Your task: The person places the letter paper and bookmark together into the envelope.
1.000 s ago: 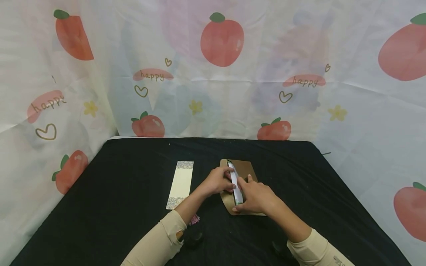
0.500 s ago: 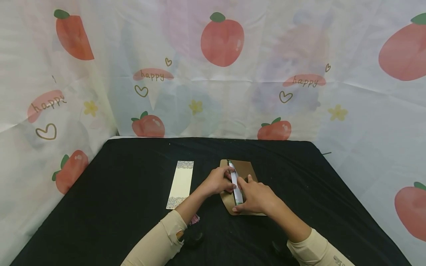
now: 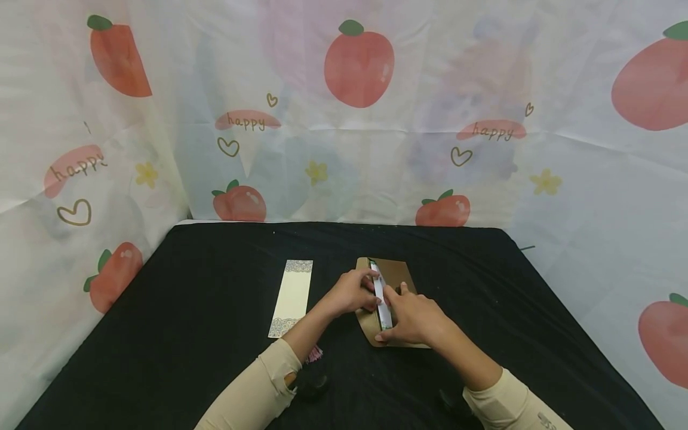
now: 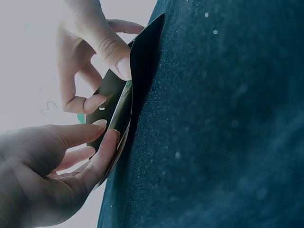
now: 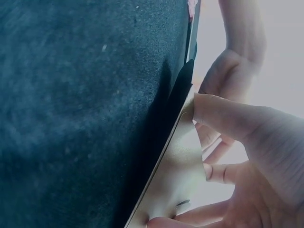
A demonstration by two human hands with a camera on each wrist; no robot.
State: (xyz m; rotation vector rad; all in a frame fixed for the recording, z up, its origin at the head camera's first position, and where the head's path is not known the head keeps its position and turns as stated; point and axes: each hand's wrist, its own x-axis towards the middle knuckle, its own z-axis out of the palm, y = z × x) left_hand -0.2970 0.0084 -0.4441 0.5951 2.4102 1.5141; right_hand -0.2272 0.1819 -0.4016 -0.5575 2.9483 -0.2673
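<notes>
A brown paper envelope (image 3: 396, 272), its flap opened out on the left, is tipped up off the black cloth in the wrist views. A white strip with green at its ends (image 3: 383, 313) shows in its mouth. My left hand (image 3: 348, 292) has its thumb and fingertips at that mouth, pinching the edge there; I cannot tell whether a card inside is pinched too. My right hand (image 3: 421, 316) grips the envelope from the right, thumb at the near edge and fingers over the upper face. In the right wrist view the envelope's smooth side (image 5: 175, 166) shows under the right fingers.
Left of the envelope lies a long cream card (image 3: 291, 292) with lace-patterned ends. A pink tassel (image 3: 314, 355) shows beside my left forearm. Black cloth (image 3: 226, 286) covers the table, and a fruit-printed curtain (image 3: 365, 167) stands behind and at both sides.
</notes>
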